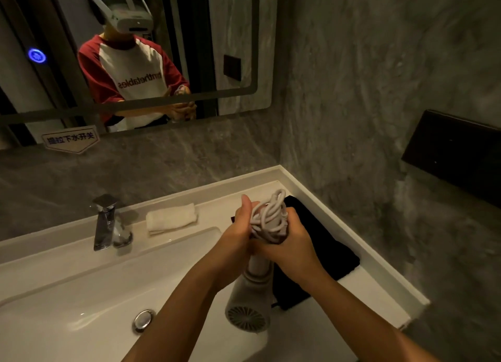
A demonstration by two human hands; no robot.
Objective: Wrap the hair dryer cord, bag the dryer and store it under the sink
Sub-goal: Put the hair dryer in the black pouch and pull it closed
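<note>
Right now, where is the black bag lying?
In the head view, the black bag lies flat on the right side of the counter, beside the sink basin, just behind the hair dryer.

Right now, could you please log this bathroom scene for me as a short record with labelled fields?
setting: white vanity counter with a sink basin and a chrome faucet
hair dryer: held handle-up over the counter, rear grille facing the camera
cord: bundled in loops around the handle
left hand: gripping the handle and cord
right hand: gripping the handle and cord from the other side
black bag: lying flat on the counter behind the hands
folded towel: beside the faucet
task stage: dryer not yet bagged
</note>
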